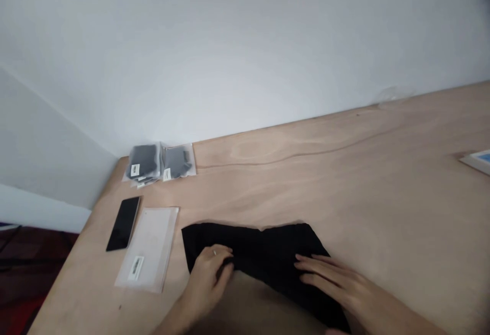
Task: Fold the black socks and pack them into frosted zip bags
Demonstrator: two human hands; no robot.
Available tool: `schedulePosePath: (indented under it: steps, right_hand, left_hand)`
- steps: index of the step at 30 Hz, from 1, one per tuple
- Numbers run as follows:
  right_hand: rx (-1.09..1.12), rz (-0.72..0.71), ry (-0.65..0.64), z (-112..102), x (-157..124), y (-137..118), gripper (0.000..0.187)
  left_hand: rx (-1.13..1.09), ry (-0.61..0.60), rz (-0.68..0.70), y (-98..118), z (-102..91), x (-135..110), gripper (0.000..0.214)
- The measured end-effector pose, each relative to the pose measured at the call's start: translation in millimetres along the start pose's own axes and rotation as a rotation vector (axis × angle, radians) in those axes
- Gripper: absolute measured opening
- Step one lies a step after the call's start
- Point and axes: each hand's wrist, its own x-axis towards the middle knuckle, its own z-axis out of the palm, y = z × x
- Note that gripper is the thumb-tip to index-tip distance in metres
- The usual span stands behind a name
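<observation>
A piece of black cloth (264, 250) lies on the wooden table in front of me; I cannot tell what kind of garment or item it is. My left hand (209, 276) is at the cloth's left part, fingers bent and thumb brought in, pinching its near edge. A ring shows on one finger. On the cloth's right side rests my right hand (331, 279), its fingers stretched out flat over the fabric. The near part of the cloth on the right runs down beside my right wrist and out of the frame.
Left of the cloth lies a clear plastic bag (151, 248) with a barcode label, beside a dark phone (124, 222). Bags with dark contents (143, 161) sit in the far left corner, against the wall (245, 54). A white and blue object (478, 160) lies at the right edge.
</observation>
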Motion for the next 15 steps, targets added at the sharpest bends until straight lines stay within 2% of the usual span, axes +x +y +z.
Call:
schedulePosePath:
  steps: [2, 5, 8, 10, 12, 15]
  right_hand:
    - [0.001, -0.006, 0.004, 3, 0, 2, 0.071]
    - [-0.009, 0.028, 0.092, 11, 2, 2, 0.052]
    - [0.08, 0.096, 0.186, 12, 9, 0, 0.038]
    - [0.204, 0.202, 0.242, 7, 17, 1, 0.03]
    - [0.328, 0.32, 0.309, -1, 28, 5, 0.032]
    - [0.455, 0.467, 0.432, -9, 41, 14, 0.045]
  left_hand:
    - [-0.055, 0.041, -0.139, 4, 0.2, 12, 0.024]
    - [-0.143, 0.054, -0.281, 5, 0.5, 27, 0.025]
    - [-0.264, 0.084, -0.316, 1, 2.6, 36, 0.024]
    - [-0.301, 0.098, -0.345, -3, 5.5, 39, 0.024]
    - [-0.298, 0.119, -0.378, -7, 8.7, 39, 0.024]
    - [-0.273, 0.15, -0.398, -8, 11.5, 38, 0.025]
